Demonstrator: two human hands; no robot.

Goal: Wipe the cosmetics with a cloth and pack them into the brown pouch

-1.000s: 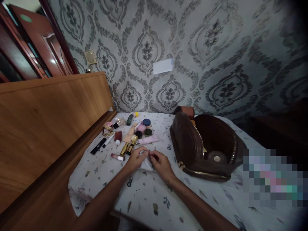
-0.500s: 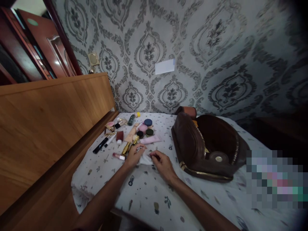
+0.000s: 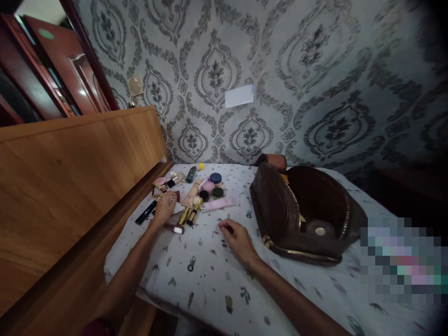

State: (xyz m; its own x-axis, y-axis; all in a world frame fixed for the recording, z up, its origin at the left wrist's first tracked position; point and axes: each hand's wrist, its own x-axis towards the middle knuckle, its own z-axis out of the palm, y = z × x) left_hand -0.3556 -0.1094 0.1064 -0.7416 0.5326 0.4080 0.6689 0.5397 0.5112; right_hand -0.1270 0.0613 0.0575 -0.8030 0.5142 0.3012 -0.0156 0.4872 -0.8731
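My left hand (image 3: 165,208) is over the left part of the spread cosmetics, its fingers closed on a thin white cloth (image 3: 178,211), blurred and mostly hidden behind the hand. Beneath and beside that hand lie a black tube (image 3: 146,213), a brown-red bottle that is largely covered, and a lipstick tube with a pale cap (image 3: 178,229). Two gold-and-black tubes, one of them a gold tube (image 3: 184,217), lie just to its right. My right hand (image 3: 236,235) rests on the sheet with fingers curled together, nothing visible in them. Closest above it is a pink squeeze tube (image 3: 220,204).
An open brown leather bag (image 3: 273,210) stands to the right. Several jars, including a blue-lidded jar (image 3: 215,178), and a green bottle (image 3: 191,174) lie further back. A wooden board (image 3: 87,154) borders the left side; the patterned wall (image 3: 217,116) rises behind.
My left hand has moved left, away from my right hand, and the white cloth has left its place between them. My right hand has stayed where it was.
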